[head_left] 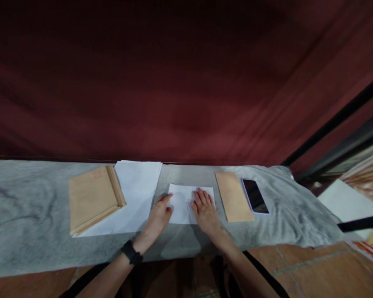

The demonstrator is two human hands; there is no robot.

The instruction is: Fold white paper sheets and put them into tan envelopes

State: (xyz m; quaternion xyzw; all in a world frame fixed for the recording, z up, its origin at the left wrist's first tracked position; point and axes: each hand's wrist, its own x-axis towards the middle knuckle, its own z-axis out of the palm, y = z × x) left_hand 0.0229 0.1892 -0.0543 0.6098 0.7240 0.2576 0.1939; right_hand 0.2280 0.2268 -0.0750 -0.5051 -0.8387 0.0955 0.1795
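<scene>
A small white sheet of paper (182, 211), which looks folded, lies on the grey cloth in front of me. My left hand (159, 214) is at its left edge, with index finger and thumb on the paper and the other fingers curled out of sight. Flat on the right half of the sheet rests my right hand (205, 210), fingers stretched out. A brown envelope (234, 196) lies to the right of this hand, apart from it. Left of my left hand are larger white sheets (139, 194), partly covered by a stack of brown envelopes (93, 196).
A phone (255, 196) with a light purple edge lies right of the single envelope. The grey cloth (27, 215) covers a long, narrow surface. Behind it hangs a dark red fabric wall (174, 103). Black bars (335, 120) and a white panel (349, 205) are at the right.
</scene>
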